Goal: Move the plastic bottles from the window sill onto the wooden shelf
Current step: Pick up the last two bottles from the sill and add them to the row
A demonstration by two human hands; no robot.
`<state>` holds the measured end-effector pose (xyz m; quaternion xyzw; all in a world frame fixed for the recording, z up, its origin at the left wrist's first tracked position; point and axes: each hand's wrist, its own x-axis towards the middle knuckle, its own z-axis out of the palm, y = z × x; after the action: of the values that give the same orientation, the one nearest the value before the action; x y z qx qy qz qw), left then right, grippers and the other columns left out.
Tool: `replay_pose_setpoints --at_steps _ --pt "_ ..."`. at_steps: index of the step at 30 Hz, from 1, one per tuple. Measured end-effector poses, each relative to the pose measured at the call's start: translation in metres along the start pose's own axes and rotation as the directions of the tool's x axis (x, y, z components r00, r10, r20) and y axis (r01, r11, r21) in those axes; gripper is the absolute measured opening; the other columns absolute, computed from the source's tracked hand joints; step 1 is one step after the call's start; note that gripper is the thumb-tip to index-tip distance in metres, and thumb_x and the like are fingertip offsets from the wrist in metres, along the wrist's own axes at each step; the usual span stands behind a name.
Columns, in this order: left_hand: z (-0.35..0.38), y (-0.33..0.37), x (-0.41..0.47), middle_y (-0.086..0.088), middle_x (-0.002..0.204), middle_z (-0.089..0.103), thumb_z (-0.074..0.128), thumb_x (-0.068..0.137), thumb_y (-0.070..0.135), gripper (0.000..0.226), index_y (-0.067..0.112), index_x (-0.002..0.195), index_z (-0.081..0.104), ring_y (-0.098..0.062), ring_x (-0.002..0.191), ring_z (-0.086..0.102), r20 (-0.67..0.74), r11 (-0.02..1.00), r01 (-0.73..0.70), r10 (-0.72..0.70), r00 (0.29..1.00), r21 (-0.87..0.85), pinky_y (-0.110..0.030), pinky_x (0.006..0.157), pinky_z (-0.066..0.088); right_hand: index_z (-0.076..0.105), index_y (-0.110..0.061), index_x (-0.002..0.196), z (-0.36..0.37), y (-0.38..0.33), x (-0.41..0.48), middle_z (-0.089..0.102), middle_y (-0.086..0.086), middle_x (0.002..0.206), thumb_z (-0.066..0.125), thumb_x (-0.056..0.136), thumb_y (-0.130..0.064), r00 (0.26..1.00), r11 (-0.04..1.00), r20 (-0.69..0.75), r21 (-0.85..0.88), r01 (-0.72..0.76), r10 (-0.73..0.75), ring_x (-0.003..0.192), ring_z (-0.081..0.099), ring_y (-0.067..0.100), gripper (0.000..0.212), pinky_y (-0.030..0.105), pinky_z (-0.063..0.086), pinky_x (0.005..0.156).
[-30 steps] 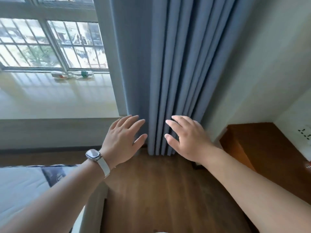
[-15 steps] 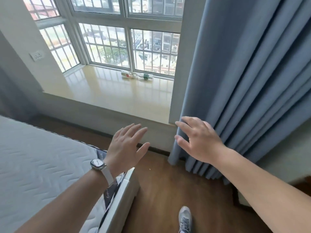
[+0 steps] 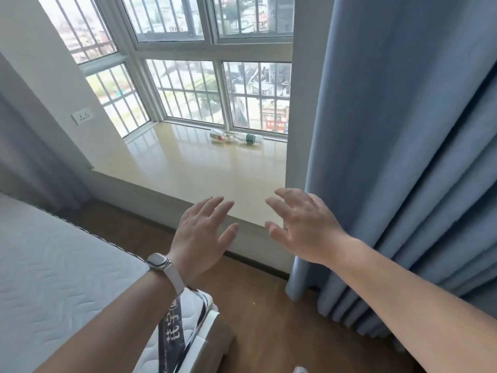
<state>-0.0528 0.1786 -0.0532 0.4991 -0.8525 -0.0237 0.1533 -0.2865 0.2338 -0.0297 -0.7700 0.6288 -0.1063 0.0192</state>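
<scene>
Now facing window sill [image 3: 193,168], was curtain 1 s ago; two plastic bottles [image 3: 235,138] lying far side. Left hand [image 3: 200,235] & right hand [image 3: 302,227] splayed, empty; reach next.

View swung left, then closed on the window sill [image 3: 188,168]: its near edge now lies under the fingertips of left hand [image 3: 200,235] and right hand [image 3: 301,227]. Two bottles [image 3: 236,137] sit larger, well beyond the hands. Shoe gone from under right forearm.
</scene>
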Motion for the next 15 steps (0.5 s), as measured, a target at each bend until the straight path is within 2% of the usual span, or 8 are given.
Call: replay_pose_setpoints --at_steps 3,7,11,15 --pt "-0.002 0.016 0.034 0.006 0.154 0.039 0.045 0.097 0.052 0.054 0.029 0.147 0.042 -0.014 0.144 0.027 -0.046 0.997 0.048 -0.050 0.998 -0.060 -0.035 0.116 0.018 0.061 -0.017 0.125 0.004 0.028 0.026 0.060 0.011 0.131 0.038 0.090 -0.051 0.998 0.998 0.009 -0.017 0.063 -0.063 0.119 0.057 0.034 0.054 0.052 0.046 0.095" --pt "0.000 0.010 0.060 0.004 0.152 0.042 0.040 0.094 0.055 0.056 0.029 0.144 0.044 -0.016 0.143 0.031 -0.068 0.996 0.084 -0.086 0.994 -0.027 -0.039 0.115 0.022 0.063 -0.016 0.124 0.009 0.045 0.068 0.062 0.012 0.129 0.038 0.090 -0.051 0.989 0.990 0.057 -0.010 0.138 -0.138 0.117 0.059 0.035 0.056 0.050 0.048 0.095" --pt "-0.001 -0.023 0.066 0.004 0.150 0.045 0.039 0.093 0.056 0.056 0.030 0.142 0.047 -0.017 0.142 0.033 -0.071 0.983 0.185 -0.184 0.980 0.009 -0.040 0.115 0.023 0.056 -0.018 0.134 0.010 0.038 0.111 0.053 0.010 0.142 0.028 0.091 -0.055 0.977 0.981 0.100 0.066 0.181 -0.187 0.131 0.048 0.032 0.064 0.047 0.038 0.106" --pt "-0.004 -0.057 0.072 0.003 0.147 0.049 0.040 0.091 0.056 0.056 0.029 0.138 0.053 -0.018 0.140 0.036 -0.117 0.960 0.280 -0.277 0.954 0.007 -0.043 0.114 0.026 0.042 -0.026 0.145 0.023 0.020 0.161 0.038 0.001 0.154 0.014 0.085 -0.062 0.959 0.962 0.101 0.104 0.254 -0.264 0.142 0.030 0.024 0.075 0.037 0.022 0.114"
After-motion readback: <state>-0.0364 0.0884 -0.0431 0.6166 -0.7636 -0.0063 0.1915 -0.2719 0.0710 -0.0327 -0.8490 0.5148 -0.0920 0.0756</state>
